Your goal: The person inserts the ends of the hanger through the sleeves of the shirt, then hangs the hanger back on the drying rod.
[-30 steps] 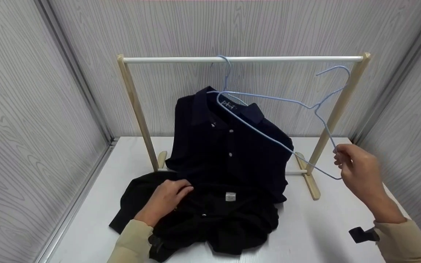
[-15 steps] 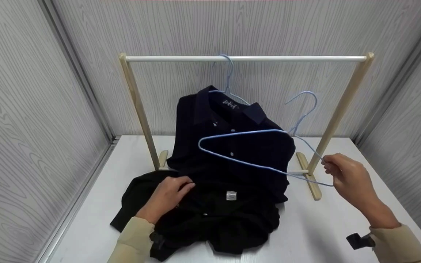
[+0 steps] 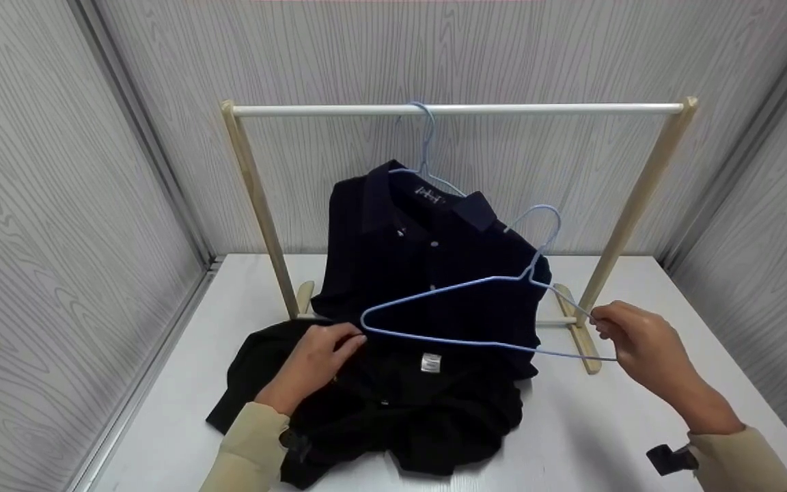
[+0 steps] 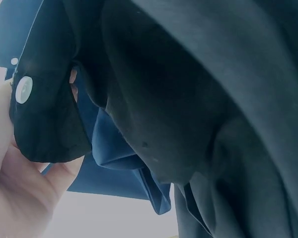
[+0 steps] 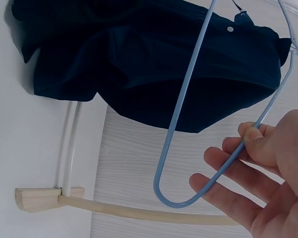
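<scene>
A right hand (image 3: 643, 345) pinches one rounded end of a thin, pale blue wire hanger (image 3: 462, 318), holding it in the air over a crumpled black shirt (image 3: 400, 403) that lies on a smooth white table (image 3: 591, 424). The left hand (image 3: 311, 362) grips a fold of that soft shirt, near a small white neck label with unreadable print. Behind them, a navy buttoned polo (image 3: 427, 266) hangs from a wooden rack (image 3: 257, 205) with a white rail.

R hand (image 3: 643, 348) holds hanger (image 3: 462, 311).
</scene>
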`<state>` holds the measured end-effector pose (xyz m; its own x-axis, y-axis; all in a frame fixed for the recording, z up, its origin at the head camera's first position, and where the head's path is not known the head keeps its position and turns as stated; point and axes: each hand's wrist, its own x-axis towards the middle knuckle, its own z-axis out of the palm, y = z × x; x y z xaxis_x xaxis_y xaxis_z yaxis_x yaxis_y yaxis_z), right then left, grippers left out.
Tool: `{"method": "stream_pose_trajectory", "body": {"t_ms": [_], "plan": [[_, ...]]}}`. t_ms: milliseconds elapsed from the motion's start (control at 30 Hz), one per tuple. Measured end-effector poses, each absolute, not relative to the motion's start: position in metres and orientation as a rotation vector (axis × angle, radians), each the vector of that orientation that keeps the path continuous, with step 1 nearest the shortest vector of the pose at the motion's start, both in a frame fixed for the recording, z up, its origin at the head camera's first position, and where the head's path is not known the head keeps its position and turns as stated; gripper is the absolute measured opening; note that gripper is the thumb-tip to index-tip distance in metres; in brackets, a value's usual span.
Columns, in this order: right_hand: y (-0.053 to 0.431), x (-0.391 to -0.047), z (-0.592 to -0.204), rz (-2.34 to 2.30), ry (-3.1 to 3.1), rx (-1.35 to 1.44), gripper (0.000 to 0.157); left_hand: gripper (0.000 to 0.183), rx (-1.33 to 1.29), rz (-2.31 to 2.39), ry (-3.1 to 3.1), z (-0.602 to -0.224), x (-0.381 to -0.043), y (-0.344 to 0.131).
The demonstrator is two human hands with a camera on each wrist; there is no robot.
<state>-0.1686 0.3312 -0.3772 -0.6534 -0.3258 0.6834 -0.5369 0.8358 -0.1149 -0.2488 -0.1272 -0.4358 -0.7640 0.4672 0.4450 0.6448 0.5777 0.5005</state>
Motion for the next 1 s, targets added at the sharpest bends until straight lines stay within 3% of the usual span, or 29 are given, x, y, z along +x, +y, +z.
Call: {"method": "stream_pose_trajectory", "body": {"t_ms": [433,1000], "plan": [[0.33,-0.164,-0.392,0.342,-2.463,0.511,0.025,0.02,-0.865,-1.122,-2.575,-0.417,-0.247,-0.12],[0.335,-0.16,-0.405,0.303,-2.498,0.485,0.023,0.016,-0.853,-0.994,-2.437,-0.395,-0.242,-0.108]]}}
